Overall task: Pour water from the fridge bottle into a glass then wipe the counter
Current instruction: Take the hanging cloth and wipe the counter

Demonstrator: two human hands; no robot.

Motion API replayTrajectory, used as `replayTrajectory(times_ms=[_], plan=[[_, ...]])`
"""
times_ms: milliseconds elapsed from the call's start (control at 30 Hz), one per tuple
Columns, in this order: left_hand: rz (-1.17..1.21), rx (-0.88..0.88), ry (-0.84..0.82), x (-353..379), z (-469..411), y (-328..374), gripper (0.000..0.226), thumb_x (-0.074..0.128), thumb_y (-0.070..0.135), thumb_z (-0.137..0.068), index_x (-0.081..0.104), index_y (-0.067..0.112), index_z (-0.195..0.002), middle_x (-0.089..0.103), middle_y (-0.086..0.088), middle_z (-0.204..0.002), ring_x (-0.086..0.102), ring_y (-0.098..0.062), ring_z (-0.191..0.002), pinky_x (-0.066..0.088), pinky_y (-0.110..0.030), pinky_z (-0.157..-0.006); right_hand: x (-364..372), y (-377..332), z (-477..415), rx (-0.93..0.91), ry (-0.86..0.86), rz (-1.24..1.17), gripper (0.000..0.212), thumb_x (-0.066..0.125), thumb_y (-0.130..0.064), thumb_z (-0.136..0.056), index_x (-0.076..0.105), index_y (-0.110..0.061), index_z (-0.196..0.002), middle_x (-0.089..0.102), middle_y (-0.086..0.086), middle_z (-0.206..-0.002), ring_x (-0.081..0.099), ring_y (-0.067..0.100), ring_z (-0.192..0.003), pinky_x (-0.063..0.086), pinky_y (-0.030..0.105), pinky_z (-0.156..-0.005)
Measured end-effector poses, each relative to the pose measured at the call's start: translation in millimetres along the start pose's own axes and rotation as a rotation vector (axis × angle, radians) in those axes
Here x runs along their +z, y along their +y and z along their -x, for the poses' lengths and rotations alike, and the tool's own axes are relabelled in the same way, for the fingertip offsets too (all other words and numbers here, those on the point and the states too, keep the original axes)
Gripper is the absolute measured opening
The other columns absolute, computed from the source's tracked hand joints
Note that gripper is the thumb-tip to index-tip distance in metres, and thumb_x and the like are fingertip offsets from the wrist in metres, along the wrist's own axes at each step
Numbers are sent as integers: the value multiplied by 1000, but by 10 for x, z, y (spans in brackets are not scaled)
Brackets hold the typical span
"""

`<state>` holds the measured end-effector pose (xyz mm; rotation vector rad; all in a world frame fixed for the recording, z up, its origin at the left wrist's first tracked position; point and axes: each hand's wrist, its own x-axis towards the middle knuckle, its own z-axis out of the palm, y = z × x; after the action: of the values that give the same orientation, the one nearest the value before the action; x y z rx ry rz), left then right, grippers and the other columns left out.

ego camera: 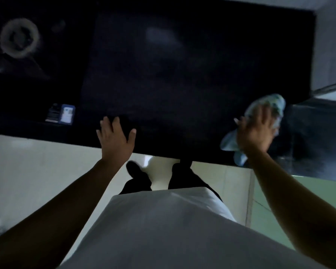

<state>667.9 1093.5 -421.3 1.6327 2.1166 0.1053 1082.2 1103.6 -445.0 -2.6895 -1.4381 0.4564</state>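
The dark counter (173,78) fills the upper part of the head view, in dim light. My right hand (256,131) presses a light blue patterned cloth (268,105) against the counter near its right front corner, fingers spread over it. My left hand (115,136) rests flat and open on the counter's front edge, holding nothing. A glass (19,38), seen from above as a pale ring, stands at the far left of the counter. No bottle shows.
A small blue and dark box (61,113) lies near the counter's left front edge. A grey wall or cabinet side (330,45) rises at the right. Pale floor tiles (37,171) and my feet lie below the counter edge.
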Motion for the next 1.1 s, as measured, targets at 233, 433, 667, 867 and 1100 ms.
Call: replayTrajectory(times_ms=[233, 433, 667, 867, 1100], plan=[[-75, -46, -125, 297, 119, 639, 74, 54, 46, -97, 23, 9, -153, 6, -29, -163, 3, -47, -152, 10, -61, -121, -497, 1663, -38, 487, 12, -25, 73, 36, -53, -92, 26, -15, -153, 19, 13, -164, 14, 40, -149, 11, 68, -116], [-204, -107, -181, 426, 88, 927, 83, 51, 55, -95, 14, 10, -155, 3, -23, -165, -1, -48, -151, 12, -68, -117, -314, 1019, -76, 594, 60, -200, 71, 45, -47, -92, 33, -9, -150, 27, 20, -160, 19, 46, -147, 13, 63, -117], [-314, -30, -194, 407, 156, 819, 85, 46, 61, -94, 16, 11, -157, 9, -23, -165, 6, -48, -151, 17, -68, -115, 121, -804, 587, -515, -306, 155, 79, 42, -58, -96, 15, -18, -159, 6, 13, -167, -3, 43, -152, 4, 67, -117], [-358, 52, -204, 197, 34, 456, 76, 38, 71, -91, 24, 33, -155, 13, -21, -165, 9, -41, -152, 15, -71, -114, 315, -1118, 613, -1329, -350, 318, 78, 58, -58, -83, 39, -24, -150, 38, 5, -158, 27, 40, -147, 24, 66, -113], [-409, 153, -291, 186, -49, 223, 84, 0, 78, -86, 8, 36, -158, 2, -27, -165, 5, -46, -151, 15, -77, -108, -192, 87, -41, -405, -46, 50, 57, 51, -32, -88, 43, -22, -144, 38, 24, -154, 39, 49, -137, 43, 60, -100]])
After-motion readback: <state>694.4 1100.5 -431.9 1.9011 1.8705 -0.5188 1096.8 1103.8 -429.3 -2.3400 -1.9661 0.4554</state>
